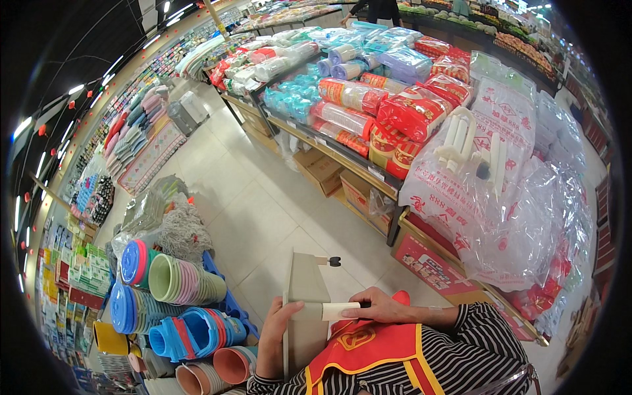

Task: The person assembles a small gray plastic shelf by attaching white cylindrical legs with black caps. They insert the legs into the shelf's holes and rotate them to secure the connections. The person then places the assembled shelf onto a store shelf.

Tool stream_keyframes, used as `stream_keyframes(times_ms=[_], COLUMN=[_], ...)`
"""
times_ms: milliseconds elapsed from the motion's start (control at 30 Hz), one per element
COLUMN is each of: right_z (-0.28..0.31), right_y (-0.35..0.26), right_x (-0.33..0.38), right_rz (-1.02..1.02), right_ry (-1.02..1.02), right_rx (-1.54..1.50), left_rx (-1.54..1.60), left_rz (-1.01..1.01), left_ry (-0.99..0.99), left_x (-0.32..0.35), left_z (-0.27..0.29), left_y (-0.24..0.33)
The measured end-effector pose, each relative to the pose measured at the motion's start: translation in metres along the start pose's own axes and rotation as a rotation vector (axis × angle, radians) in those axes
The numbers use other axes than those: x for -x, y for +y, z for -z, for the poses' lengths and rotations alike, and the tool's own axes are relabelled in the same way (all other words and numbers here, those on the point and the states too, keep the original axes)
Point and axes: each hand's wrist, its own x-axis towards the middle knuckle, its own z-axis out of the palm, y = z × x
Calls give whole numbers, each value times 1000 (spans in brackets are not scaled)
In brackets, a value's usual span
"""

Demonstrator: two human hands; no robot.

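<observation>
Close in front of my body is a beige plastic panel-like piece (pixel 306 280), held upright. A short rod with a black caster-like end (pixel 334 261) sticks out from its upper part. My left hand (pixel 278 327) grips the panel's left edge, thumb lying over its face. A pale cream strip (pixel 340 311) reaches out from the panel's middle, and my right hand (pixel 382 305) pinches its right end. Whether the strip is fixed to the panel I cannot tell. Below my right hand is the red apron (pixel 378 349) I wear.
On the right stands a display table with bagged paper cups (pixel 352 95) and clear plastic bags (pixel 441 204); white plastic parts (pixel 459 139) lie on top. Stacked buckets (pixel 207 332) and mops (pixel 184 230) stand left. A tiled floor (pixel 253 197) runs between.
</observation>
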Motion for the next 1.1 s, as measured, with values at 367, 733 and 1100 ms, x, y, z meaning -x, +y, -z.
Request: stream_keyframes(times_ms=[367, 733, 1100], right_z=[-1, -2, 1], right_y=[-2, 4, 8], right_x=[2, 3, -2], right_rz=[-6, -33, -51], right_ry=[3, -2, -1], right_rx=[-10, -26, -27], left_rx=[-2, -113, -38], left_rz=[-21, -59, -29], left_ry=[30, -67, -39], left_x=[8, -2, -6], left_z=[-8, 3, 1], left_y=[4, 1, -1])
